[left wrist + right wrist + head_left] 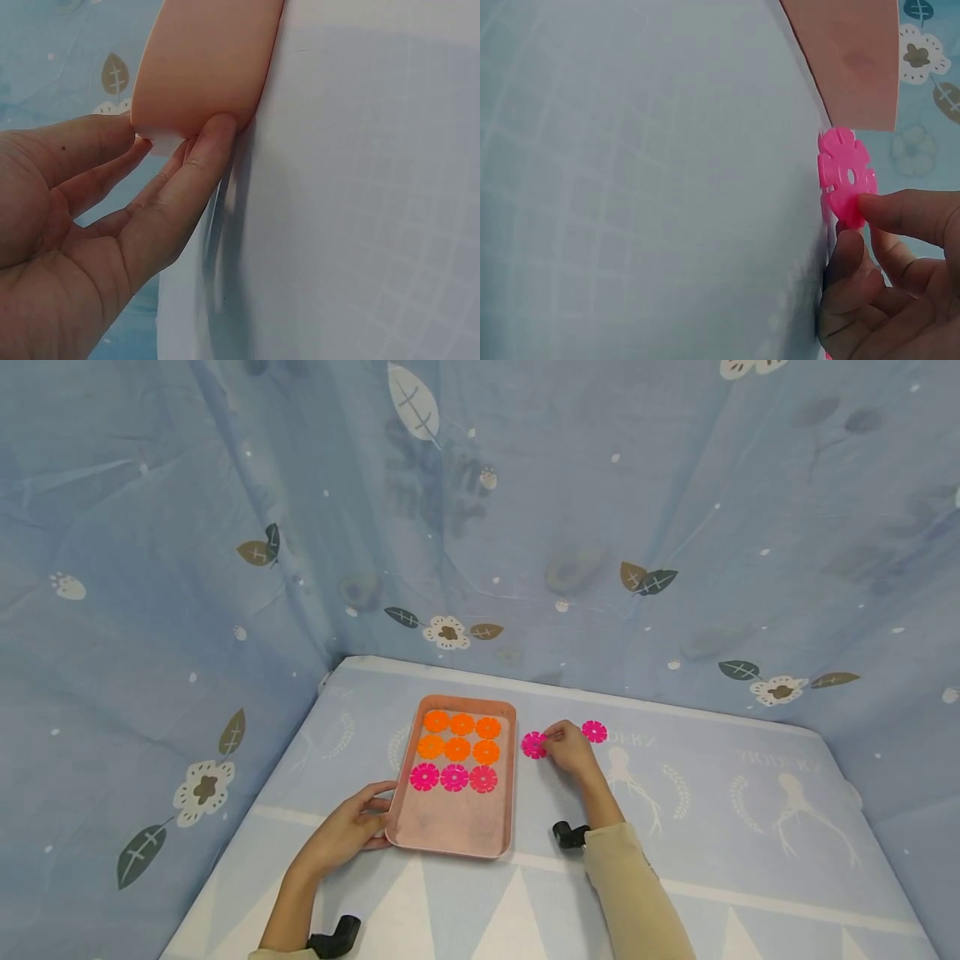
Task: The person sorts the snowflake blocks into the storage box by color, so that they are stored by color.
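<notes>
A pink tray (450, 828) lies on the table with two rows of orange notched plastic discs (457, 749) and, below them, a row of three pink ones (454, 777). My left hand (351, 828) holds the tray at its near left corner; in the left wrist view, fingertips (219, 129) press against the tray's outer wall. Just right of the tray, my right hand (572, 750) pinches a pink notched disc (846, 174) between thumb and finger, tilted up on its edge in the right wrist view. Another pink disc (595, 732) lies on the table beyond the right hand.
The table has a pale patterned cover (720, 852). Blue printed fabric (570, 510) hangs behind it and along the left side. Black wrist mounts (570, 835) stick out from both forearms.
</notes>
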Demonstrator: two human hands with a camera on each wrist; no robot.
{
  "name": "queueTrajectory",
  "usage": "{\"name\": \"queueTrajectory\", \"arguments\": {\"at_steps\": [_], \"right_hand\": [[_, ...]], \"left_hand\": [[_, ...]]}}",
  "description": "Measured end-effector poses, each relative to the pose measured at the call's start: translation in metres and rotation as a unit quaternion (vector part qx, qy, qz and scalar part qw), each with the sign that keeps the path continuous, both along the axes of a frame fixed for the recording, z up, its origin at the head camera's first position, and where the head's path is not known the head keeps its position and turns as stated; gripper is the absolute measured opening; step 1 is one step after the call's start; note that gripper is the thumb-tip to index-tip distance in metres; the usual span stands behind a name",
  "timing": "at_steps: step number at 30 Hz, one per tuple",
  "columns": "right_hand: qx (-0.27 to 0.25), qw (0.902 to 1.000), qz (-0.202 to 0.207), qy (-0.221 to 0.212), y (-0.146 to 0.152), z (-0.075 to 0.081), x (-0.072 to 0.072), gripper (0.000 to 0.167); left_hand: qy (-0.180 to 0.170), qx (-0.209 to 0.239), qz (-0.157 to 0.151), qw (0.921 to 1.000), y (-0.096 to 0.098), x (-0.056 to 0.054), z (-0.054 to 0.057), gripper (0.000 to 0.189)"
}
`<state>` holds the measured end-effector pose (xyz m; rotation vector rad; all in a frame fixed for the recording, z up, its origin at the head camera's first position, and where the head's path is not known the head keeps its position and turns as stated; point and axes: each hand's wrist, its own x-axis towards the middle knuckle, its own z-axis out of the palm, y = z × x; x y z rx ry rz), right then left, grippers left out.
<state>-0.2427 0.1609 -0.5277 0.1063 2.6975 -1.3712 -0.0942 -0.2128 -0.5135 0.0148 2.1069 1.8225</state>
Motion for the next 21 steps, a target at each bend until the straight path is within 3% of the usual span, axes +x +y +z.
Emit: {"name": "queueTrajectory", "arguments": {"at_steps": [8, 12, 21], "right_hand": [[-0.054, 0.9983, -0.001, -0.021, 0.001, 0.007, 0.004, 0.015], [-0.09, 0.9955, -0.004, -0.027, 0.001, 0.019, 0.006, 0.016], [-0.141, 0.9895, 0.031, -0.009, -0.014, 0.048, 0.006, 0.017]], "left_hand": [[-0.005, -0.011, 0.005, 0.9999, 0.001, 0.0, 0.0, 0.049], [-0.003, -0.015, 0.006, 0.9999, 0.002, 0.0, -0.001, 0.049], [0.002, -0.014, 0.004, 0.9999, 0.002, 0.0, -0.001, 0.049]]}}
